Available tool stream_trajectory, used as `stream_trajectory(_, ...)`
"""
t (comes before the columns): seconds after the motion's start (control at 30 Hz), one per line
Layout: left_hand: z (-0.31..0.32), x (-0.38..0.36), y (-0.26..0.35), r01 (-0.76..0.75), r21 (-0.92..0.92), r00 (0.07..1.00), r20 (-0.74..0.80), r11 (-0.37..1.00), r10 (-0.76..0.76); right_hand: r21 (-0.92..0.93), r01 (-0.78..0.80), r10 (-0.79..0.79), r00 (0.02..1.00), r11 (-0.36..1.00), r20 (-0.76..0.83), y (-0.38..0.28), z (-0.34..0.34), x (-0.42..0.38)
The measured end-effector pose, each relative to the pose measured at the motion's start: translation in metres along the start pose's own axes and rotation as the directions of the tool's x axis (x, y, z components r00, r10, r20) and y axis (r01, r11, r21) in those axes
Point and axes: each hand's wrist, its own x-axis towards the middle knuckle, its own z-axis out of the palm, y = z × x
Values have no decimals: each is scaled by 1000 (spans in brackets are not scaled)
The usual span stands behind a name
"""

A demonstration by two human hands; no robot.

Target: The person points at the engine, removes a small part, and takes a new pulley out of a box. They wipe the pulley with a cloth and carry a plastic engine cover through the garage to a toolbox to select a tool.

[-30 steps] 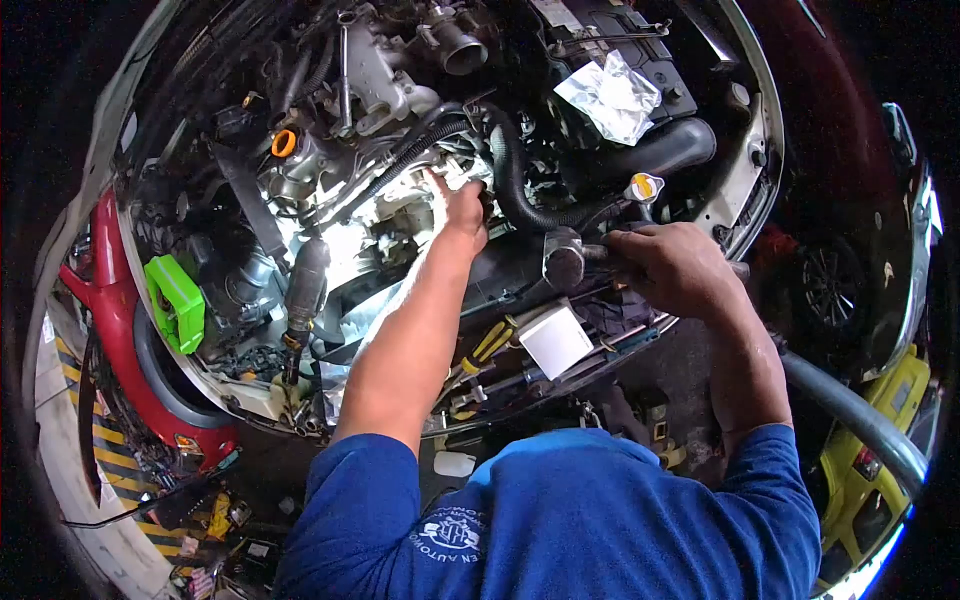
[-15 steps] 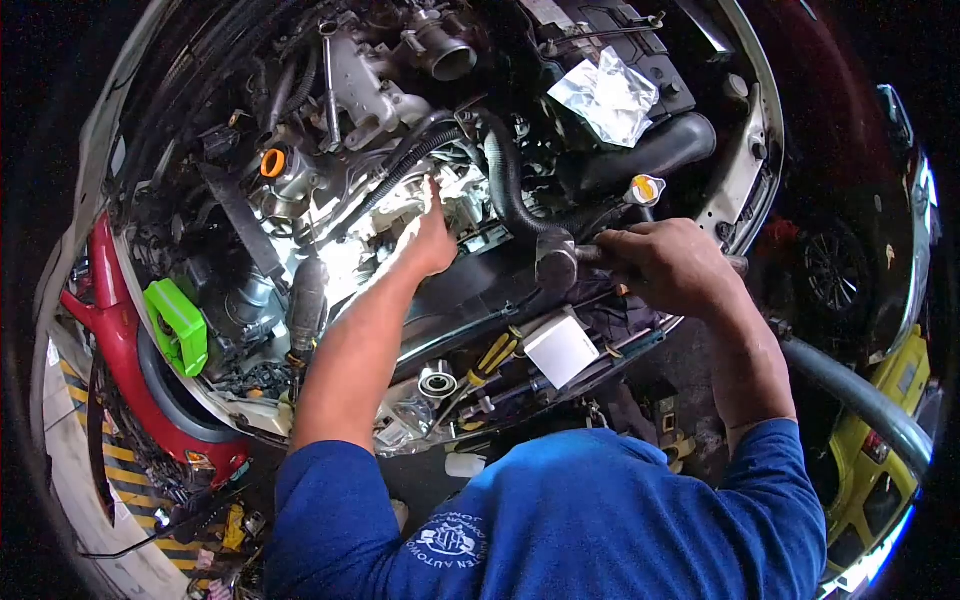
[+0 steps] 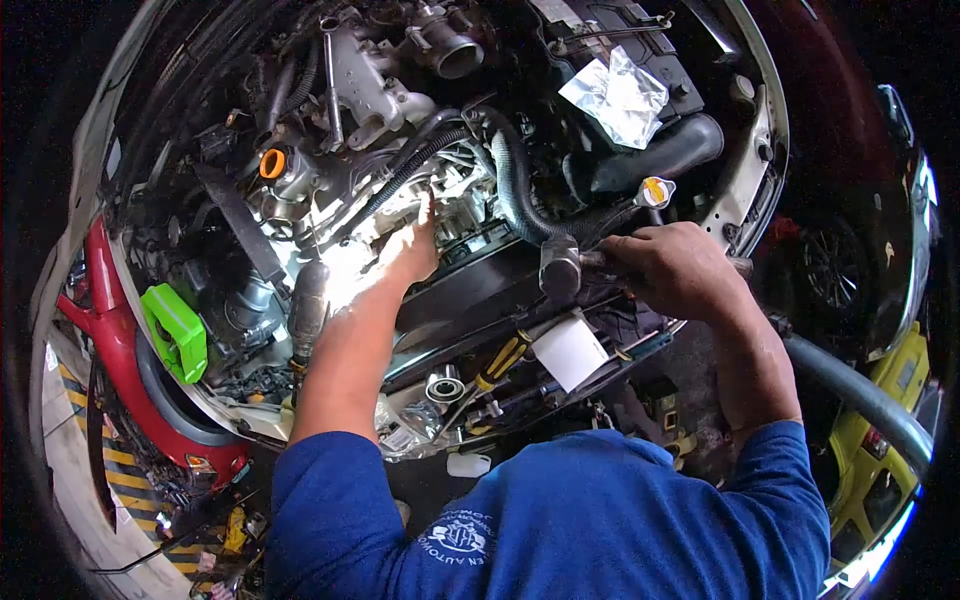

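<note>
My right hand is closed around the handle of a hammer, whose thick head points left over the front edge of the engine bay. Reaching into the brightly lit part of the engine, my left hand has its index finger stretched out among the metal parts and holds nothing visible. Its other fingers are partly hidden. A ribbed black hose runs just above that finger. Left of my left forearm stands a dark tool, apparently a work light or driver.
A green plastic part lies at the left edge. Along the front lie a white box, yellow-black pliers and a metal ring. A foil bag rests on the battery. A radiator cap sits above my right hand.
My left hand has drawn back slightly down and to the left, its index finger still stretched out. My right hand keeps hold of the hammer. The view has shifted a little.
</note>
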Motion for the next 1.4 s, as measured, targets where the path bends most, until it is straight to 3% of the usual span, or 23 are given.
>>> stream_trajectory(0.07, 4, -2, -2, -21, 138, 991, -127, 990, 39, -4, 10, -10, 1000, 1000, -11, 1, 3, 1)
stream_trajectory(0.1, -9, -7, 5, -20, 137, 991, -125, 990, 37, -4, 11, -11, 1000, 1000, -9, 2, 4, 1)
stream_trajectory(0.17, -35, -16, 18, 115, 159, 991, 56, 980, -125, -6, 23, -23, 999, 1000, -36, 4, 6, 2)
stream_trajectory(0.2, -23, -14, 9, 116, 211, 993, -30, 971, -112, -9, 23, -23, 999, 1000, -39, 7, 9, 2)
stream_trajectory(0.23, -25, -17, 7, 101, 219, 995, -23, 970, -98, 6, 40, -40, 998, 999, -54, 12, 12, 1)
stream_trajectory(0.3, 28, 1, -24, 123, 186, 974, -209, 975, -83, -2, 39, -39, 996, 999, -79, 22, 15, -1)
stream_trajectory(0.37, 5, -15, -8, 191, 35, 972, -143, 981, -184, 63, 35, -35, 999, 997, -7, 26, 13, -4)
stream_trajectory(0.4, -3, -15, -9, 141, 77, 972, -198, 987, -123, 101, 19, -19, 1000, 995, -1, 20, 2, -8)
stream_trajectory(0.5, -21, -22, -5, 201, 284, 977, -134, 938, -168, 92, -38, 40, 999, 995, -15, 29, -3, -12)
stream_trajectory(0.57, -28, -22, -9, 183, 340, 982, -117, 922, -151, 74, -32, 38, 996, 997, -81, 37, -7, -16)
stream_trajectory(0.63, -32, -23, -8, 170, 396, 985, -100, 902, -142, 157, 37, 22, 933, 987, -360, 47, -14, -13)
stream_trajectory(0.7, -32, -24, -3, 191, 418, 981, -42, 888, -191, 109, -28, 73, 898, 994, -435, 50, -37, -7)
stream_trajectory(0.77, -12, -15, -2, 234, 369, 972, -114, 900, -205, 24, -184, 175, 879, 983, -444, 51, -63, 9)
stream_trajectory(0.83, 15, -6, 1, 299, 390, 952, -181, 871, -246, -12, -192, 148, 793, 981, -592, 68, -77, 34)
stream_trajectory(0.97, 28, 12, 9, 234, 186, 972, -49, 954, -229, -121, -331, 189, 760, 936, -621, 101, -100, 91)
stream_trajectory(1.1, 33, 25, 25, 198, 201, 970, 98, 959, -221, -138, -384, 261, 810, 913, -525, 112, -113, 137)
stream_trajectory(1.17, 55, 34, 16, -113, 349, 988, -58, 930, 142, -180, -361, 220, 821, 915, -527, 121, -112, 153)
stream_trajectory(1.2, 30, 25, 29, -123, 287, 992, 49, 950, 113, -183, -354, 214, 824, 917, -525, 126, -111, 161)
stream_trajectory(1.23, 19, 23, 38, -116, 283, 993, 50, 952, 106, -213, -343, 182, 821, 915, -541, 132, -109, 166)
stream_trajectory(1.3, 5, 20, 51, -132, 473, 985, 159, 871, 63, -261, -348, 174, 838, 900, -517, 142, -108, 178)
stream_trajectory(1.33, -16, 14, 61, -96, 343, 985, 171, 934, 39, -250, -327, 159, 841, 912, -518, 149, -109, 182)
stream_trajectory(1.37, -7, 18, 60, -99, 338, 983, 178, 936, 40, -236, -309, 149, 843, 921, -517, 155, -109, 184)
stream_trajectory(1.4, 7, 26, 58, 89, 59, 994, 54, 994, -92, -236, -319, 147, 826, 918, -545, 158, -106, 185)
